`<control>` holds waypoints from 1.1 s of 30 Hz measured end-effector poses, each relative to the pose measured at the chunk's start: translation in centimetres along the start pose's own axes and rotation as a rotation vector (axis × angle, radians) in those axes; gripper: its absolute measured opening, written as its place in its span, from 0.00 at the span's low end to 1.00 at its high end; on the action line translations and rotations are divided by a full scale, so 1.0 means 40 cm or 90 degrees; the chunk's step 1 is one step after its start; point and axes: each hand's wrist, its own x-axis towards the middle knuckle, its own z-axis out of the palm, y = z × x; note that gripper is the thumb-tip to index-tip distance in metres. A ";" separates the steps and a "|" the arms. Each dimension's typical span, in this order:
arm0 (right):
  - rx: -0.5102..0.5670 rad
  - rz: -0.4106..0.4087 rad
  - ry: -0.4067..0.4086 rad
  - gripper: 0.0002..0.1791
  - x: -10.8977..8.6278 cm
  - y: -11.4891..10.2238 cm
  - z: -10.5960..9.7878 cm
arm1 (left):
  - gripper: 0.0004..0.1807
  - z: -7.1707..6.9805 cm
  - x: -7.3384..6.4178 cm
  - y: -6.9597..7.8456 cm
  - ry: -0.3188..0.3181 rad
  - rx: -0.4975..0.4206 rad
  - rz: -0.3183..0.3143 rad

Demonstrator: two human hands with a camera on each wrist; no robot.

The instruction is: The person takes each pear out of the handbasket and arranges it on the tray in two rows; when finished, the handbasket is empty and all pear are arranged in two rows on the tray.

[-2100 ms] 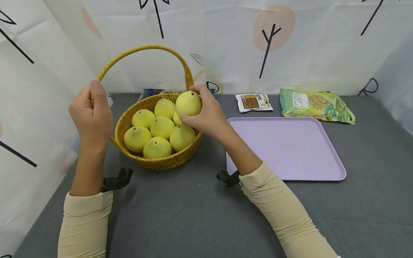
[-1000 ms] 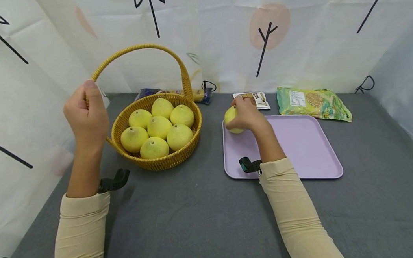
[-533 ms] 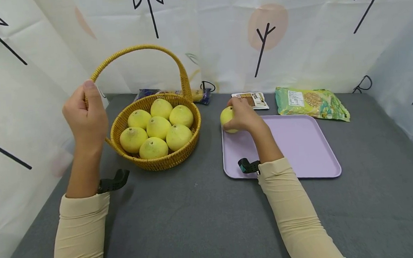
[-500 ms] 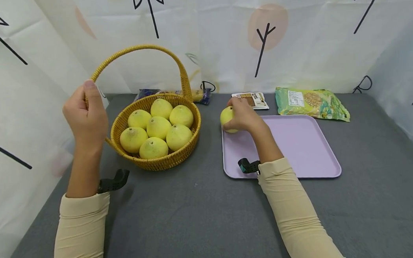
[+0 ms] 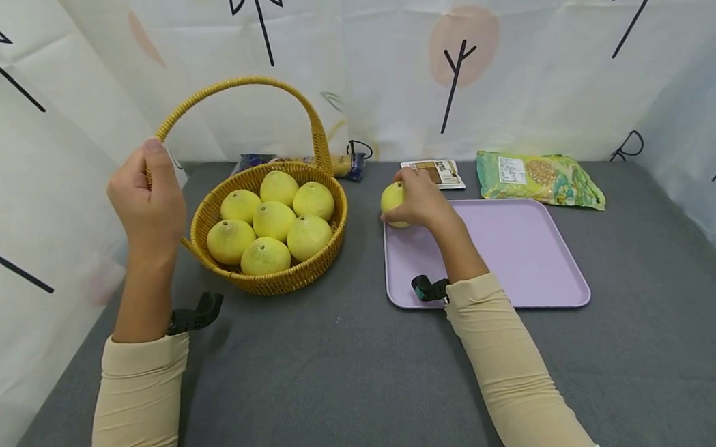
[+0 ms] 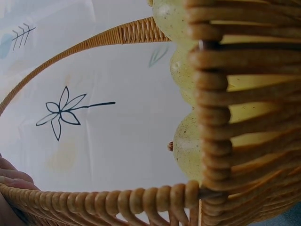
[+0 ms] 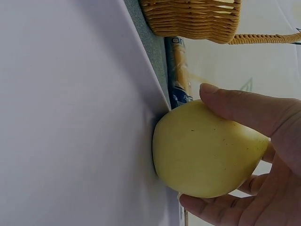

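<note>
In the head view, my left hand (image 5: 149,195) grips the arched handle (image 5: 245,81) of a woven yellow-brown basket (image 5: 288,282). Several round yellow pears (image 5: 274,220) lie inside the basket. At the far left corner of a pale purple tray (image 5: 520,254), my right hand (image 5: 423,200) holds another pear (image 7: 207,150). The right wrist view shows thumb and fingers on opposite sides of this pear, its lower end against the tray by the raised rim. In the left wrist view the basket's side (image 6: 211,117) hides part of its pears.
Behind the tray lie a small brown-and-white packet (image 5: 441,174) and a green bag (image 5: 540,179). A blue-and-yellow package (image 5: 350,165) sits behind the basket, partly hidden. A patterned white cloth (image 5: 379,65) backs the grey tabletop (image 5: 343,388).
My right hand has carried one pear rightward from above the basket to the tray's far left corner, then shifted it slightly left. My left hand has stayed on the handle.
</note>
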 end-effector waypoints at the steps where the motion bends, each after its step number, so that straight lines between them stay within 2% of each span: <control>1: -0.001 0.003 -0.001 0.44 -0.001 -0.001 0.001 | 0.27 0.000 0.000 0.000 -0.002 0.000 0.001; 9: -0.005 -0.001 0.008 0.49 -0.008 -0.015 -0.006 | 0.27 0.002 -0.001 -0.002 -0.004 -0.002 -0.004; 16: -0.009 -0.011 0.073 0.39 -0.029 -0.074 -0.013 | 0.27 0.003 0.000 -0.002 -0.002 0.000 -0.006; 20: -0.028 -0.041 0.097 0.34 -0.043 -0.122 -0.007 | 0.27 0.001 0.000 -0.003 0.002 0.004 -0.008; 25: -0.049 -0.098 0.097 0.28 -0.065 -0.184 0.016 | 0.27 -0.001 0.000 -0.005 0.004 0.004 -0.010; 28: -0.068 -0.140 0.085 0.26 -0.077 -0.215 0.038 | 0.27 -0.001 0.000 -0.005 0.004 0.002 -0.005; 33: -0.093 -0.198 0.036 0.22 -0.090 -0.248 0.086 | 0.27 0.001 0.000 -0.006 0.004 0.000 0.002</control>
